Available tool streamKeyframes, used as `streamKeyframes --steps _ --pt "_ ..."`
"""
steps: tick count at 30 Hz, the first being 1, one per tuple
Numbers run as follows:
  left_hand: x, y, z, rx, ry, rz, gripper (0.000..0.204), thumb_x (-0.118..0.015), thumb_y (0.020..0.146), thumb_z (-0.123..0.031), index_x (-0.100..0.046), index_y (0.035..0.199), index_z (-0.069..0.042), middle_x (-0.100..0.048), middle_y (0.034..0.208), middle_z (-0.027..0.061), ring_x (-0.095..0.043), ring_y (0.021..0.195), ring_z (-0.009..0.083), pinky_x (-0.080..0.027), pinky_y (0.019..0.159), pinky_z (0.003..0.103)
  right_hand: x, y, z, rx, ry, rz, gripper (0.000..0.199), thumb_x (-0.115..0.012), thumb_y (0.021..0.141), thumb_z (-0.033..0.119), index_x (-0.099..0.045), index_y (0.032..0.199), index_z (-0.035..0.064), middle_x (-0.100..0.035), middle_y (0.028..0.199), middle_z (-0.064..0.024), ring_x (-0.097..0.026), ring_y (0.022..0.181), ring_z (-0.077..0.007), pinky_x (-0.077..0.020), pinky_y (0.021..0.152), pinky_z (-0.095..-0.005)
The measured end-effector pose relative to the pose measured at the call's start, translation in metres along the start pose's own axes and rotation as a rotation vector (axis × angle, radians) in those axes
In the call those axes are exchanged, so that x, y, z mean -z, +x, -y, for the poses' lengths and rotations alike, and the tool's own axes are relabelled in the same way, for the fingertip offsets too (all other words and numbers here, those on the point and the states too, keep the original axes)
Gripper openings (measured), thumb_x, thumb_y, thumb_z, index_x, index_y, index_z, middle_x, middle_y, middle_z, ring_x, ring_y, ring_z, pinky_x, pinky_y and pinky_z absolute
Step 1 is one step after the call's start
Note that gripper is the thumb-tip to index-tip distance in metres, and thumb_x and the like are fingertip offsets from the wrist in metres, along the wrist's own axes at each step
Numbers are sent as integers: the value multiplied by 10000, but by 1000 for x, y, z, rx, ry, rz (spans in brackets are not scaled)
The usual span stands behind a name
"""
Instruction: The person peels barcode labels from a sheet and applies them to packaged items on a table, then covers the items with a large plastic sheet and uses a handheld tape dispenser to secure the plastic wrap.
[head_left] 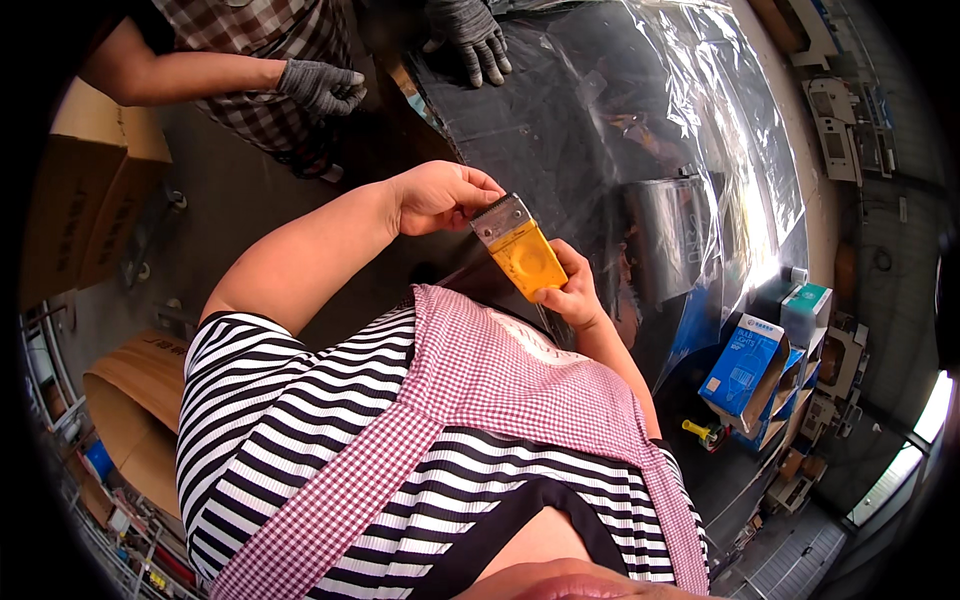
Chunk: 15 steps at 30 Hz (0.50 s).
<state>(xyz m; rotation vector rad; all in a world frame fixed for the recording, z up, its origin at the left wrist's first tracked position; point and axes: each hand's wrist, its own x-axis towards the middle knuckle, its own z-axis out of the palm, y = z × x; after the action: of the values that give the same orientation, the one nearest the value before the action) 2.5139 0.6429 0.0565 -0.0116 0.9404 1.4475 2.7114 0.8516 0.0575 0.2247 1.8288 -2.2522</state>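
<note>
My right hand (572, 288) grips a yellow hand tool (528, 262) by its lower end, thumb and fingers on its sides. The tool is flat and boxy, with a round dip in its face. A grey metal plate with two screws and a toothed edge forms its upper end, rather like a tape cutter. My left hand (440, 197) is closed, its fingertips pinched together at the toothed edge. Whatever lies between those fingertips is hidden. Both hands are raised in front of my chest, beside the table covered in shiny black plastic sheet (560, 120).
Across from me stands a person in a checked apron, one grey-gloved hand (322, 88) closed, the other gloved hand (470, 40) resting on the sheet. Blue boxes (742, 370) and a yellow-handled item (702, 432) sit at right. Cardboard cartons (95, 185) stand at left.
</note>
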Motion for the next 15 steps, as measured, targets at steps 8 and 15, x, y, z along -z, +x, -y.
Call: streamKeyframes --steps 8,15 --pt "-12 8 2 -57 151 -112 160 -529 999 -168 -634 1032 -52 -657 932 16 -624 823 102 -513 752 253 0 2 -1 12 4 -5 517 -792 714 262 -578 1101 -4 -611 973 -15 -567 873 -91 -463 805 -244" --pt "7 8 -16 -202 163 -228 122 -529 985 -143 -625 955 -74 -600 831 -22 -492 652 68 -394 585 212 -7 6 10 -14 -25 -36 517 -789 734 289 -565 1102 2 -585 925 -3 -545 817 -82 -453 731 -228"
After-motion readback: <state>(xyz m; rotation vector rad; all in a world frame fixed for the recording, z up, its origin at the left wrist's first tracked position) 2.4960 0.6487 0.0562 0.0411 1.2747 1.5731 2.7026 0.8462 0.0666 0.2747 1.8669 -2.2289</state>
